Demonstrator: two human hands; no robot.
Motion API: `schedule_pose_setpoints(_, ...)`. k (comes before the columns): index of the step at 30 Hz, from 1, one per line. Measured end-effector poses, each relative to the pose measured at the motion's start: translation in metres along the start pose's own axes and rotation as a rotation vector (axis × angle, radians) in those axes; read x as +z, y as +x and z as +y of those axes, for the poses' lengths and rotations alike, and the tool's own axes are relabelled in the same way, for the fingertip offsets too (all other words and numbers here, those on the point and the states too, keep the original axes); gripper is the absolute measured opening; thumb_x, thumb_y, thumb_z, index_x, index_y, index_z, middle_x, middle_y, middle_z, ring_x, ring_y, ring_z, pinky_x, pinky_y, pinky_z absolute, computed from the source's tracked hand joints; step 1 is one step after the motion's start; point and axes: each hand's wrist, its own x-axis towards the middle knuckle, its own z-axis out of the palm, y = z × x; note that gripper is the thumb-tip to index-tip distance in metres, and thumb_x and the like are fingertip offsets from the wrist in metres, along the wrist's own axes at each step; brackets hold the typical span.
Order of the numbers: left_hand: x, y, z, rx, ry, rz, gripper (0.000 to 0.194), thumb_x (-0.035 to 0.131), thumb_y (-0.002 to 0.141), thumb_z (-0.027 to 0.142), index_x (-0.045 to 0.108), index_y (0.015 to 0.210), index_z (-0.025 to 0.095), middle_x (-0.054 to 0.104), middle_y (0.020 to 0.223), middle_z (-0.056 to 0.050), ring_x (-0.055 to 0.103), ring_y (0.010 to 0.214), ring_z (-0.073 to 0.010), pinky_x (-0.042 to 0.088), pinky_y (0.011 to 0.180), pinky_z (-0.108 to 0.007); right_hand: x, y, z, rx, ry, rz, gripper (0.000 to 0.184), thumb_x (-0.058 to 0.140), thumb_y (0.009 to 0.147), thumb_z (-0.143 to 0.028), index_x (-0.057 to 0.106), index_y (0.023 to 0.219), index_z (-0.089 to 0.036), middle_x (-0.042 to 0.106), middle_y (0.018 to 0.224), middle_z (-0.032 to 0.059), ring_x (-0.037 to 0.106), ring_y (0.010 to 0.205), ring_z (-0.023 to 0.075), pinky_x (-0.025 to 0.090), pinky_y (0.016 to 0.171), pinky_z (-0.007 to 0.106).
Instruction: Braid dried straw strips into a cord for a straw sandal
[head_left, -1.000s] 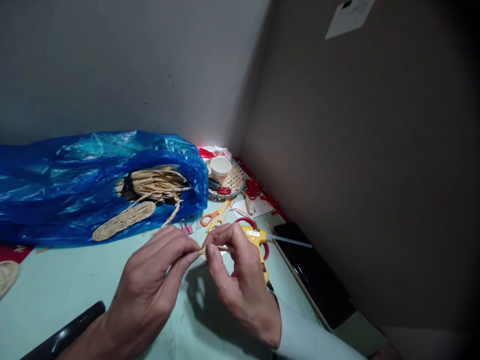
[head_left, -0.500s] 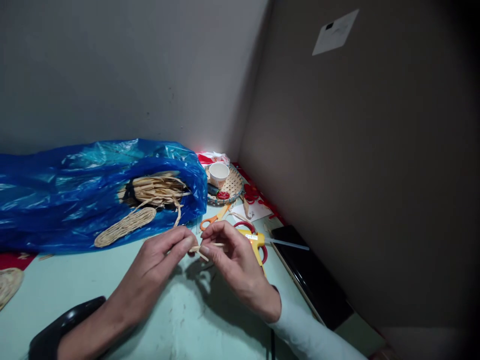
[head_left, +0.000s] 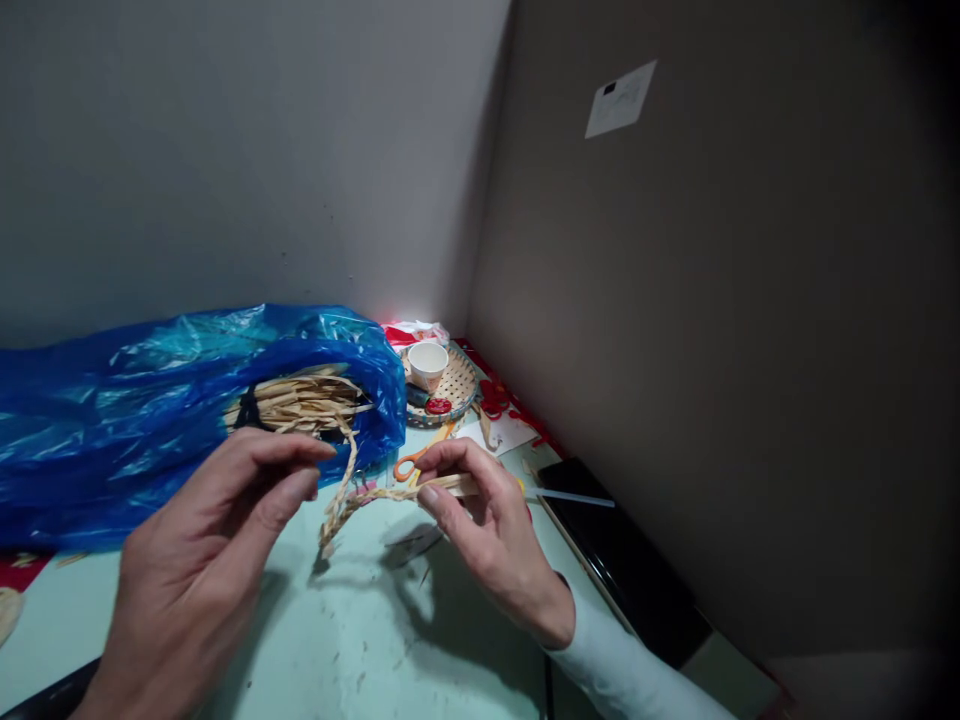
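Observation:
My right hand (head_left: 495, 545) pinches a braided straw cord (head_left: 356, 502) between thumb and fingers, above the pale green table. From that pinch the cord runs left and bends back on itself, its lower end hanging free. Left of it, my left hand (head_left: 199, 570) is raised with thumb and index finger apart, holding nothing. Behind the left hand, a bundle of dry straw (head_left: 307, 400) pokes from a blue plastic bag (head_left: 150, 410). Orange-handled scissors (head_left: 406, 467) lie just beyond the right fingertips, partly covered.
A white cup (head_left: 427, 363) stands on a round woven tray (head_left: 459, 390) in the corner. To the right lie a translucent glue stick (head_left: 574, 497) and a black glossy flat object (head_left: 622, 560) along the dark wall. Red paper cut-outs (head_left: 495, 397) line the table's edge.
My left hand has let go of the straw and moved left, its fingers parting. More braid now shows from my right hand. The woven oval piece is hidden behind my left hand.

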Motion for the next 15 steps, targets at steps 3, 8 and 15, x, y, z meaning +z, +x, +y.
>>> schedule_pose_setpoints(3,0.001,-0.002,0.000,0.007,-0.035,-0.057,0.013,0.061,0.093,0.041,0.071,0.095,0.035,0.068,0.094,0.007,0.063,0.087,-0.0167,0.048,0.075,-0.021,-0.004,0.000,-0.004,-0.045,0.005,-0.006,0.012,0.063,0.089,-0.020,0.064,0.101,-0.019,0.069,0.097,0.0029,0.065,0.088,0.0167,0.052,0.081,0.030)
schedule_pose_setpoints(8,0.002,-0.010,0.003,-0.042,0.046,-0.105,0.008,0.061,0.094,0.037,0.066,0.098,0.034,0.069,0.094,0.008,0.063,0.086,-0.0174,0.048,0.077,-0.022,-0.005,-0.002,-0.010,-0.109,0.021,-0.020,0.012,0.064,0.088,-0.019,0.063,0.100,-0.020,0.069,0.093,0.0028,0.067,0.085,0.0169,0.055,0.079,0.031)
schedule_pose_setpoints(15,0.005,-0.004,0.006,-0.079,-0.059,-0.152,0.018,0.070,0.086,0.047,0.073,0.098,0.034,0.065,0.072,0.007,0.060,0.066,-0.0139,0.048,0.062,-0.018,-0.004,-0.003,-0.013,-0.192,0.069,-0.050,0.012,0.064,0.087,-0.014,0.063,0.098,-0.020,0.069,0.088,0.0006,0.067,0.078,0.0134,0.056,0.074,0.026)
